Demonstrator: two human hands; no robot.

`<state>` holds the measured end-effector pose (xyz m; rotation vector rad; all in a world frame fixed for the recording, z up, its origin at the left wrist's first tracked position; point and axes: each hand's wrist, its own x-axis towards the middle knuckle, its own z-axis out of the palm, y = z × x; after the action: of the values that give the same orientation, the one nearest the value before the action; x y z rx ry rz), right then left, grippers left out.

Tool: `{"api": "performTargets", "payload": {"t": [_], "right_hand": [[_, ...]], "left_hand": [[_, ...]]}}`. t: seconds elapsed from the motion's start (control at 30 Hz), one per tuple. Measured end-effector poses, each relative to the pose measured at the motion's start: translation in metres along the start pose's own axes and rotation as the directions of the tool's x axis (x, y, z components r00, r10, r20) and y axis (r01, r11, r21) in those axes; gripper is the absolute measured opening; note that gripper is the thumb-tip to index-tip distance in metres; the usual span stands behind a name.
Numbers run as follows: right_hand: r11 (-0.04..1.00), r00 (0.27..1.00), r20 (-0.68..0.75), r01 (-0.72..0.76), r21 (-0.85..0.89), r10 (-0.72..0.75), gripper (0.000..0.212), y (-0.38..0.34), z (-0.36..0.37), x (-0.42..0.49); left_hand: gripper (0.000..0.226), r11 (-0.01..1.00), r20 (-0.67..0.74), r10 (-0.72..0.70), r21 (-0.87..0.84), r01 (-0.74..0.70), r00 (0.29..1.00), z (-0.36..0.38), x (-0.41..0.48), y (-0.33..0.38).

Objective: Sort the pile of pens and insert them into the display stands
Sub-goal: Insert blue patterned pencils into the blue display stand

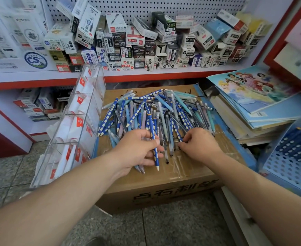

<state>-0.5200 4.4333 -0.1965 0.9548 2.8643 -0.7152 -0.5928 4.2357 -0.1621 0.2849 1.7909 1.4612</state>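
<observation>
Pile of pens on cardboard box, light, stiff, slick, likely to roll: left hand fingers clamp dotted blue pen mid-barrel; right hand fingers curl into pile's near edge, grasp unclear.

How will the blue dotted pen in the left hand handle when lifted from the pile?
Probably stiff and light: the blue dotted pen looks straight though the left hand grips only its middle. Its slim barrel may roll on the flat cardboard box.
</observation>
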Motion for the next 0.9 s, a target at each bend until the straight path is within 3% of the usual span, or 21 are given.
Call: {"api": "performTargets", "payload": {"t": [0.23, 0.47, 0.57, 0.73, 0.9], "right_hand": [[0.945, 0.987, 0.010, -0.155, 0.288, 0.159, 0.029, -0.005, -0.026, -0.020], [0.744, 0.971, 0.065, -0.219, 0.631, 0.231, 0.015, -0.013, -0.032, -0.048], [0.668, 0.986, 0.081, -0.158, 0.727, 0.145, 0.014, -0.023, -0.018, -0.061], [0.739, 0.998, 0.014, 0.033, 0.673, -0.057, 0.012, -0.031, 0.001, -0.065], [0.780, 0.976, 0.059, 0.133, 0.612, -0.212, 0.014, -0.034, 0.012, -0.057]], "left_hand": [[0.012, 1.000, -0.002, -0.009, -0.020, 0.009, 1.000, 0.000, 0.002, 0.001], [0.012, 0.997, 0.000, -0.028, -0.070, 0.028, 1.000, 0.006, 0.003, 0.001], [0.012, 0.995, 0.002, -0.014, -0.096, 0.014, 1.000, 0.009, 0.003, 0.000], [0.010, 0.977, -0.068, 0.019, -0.209, -0.033, 0.997, 0.006, 0.003, 0.001], [0.014, 0.987, -0.105, 0.003, -0.157, -0.020, 0.994, -0.005, 0.004, -0.005]]}}
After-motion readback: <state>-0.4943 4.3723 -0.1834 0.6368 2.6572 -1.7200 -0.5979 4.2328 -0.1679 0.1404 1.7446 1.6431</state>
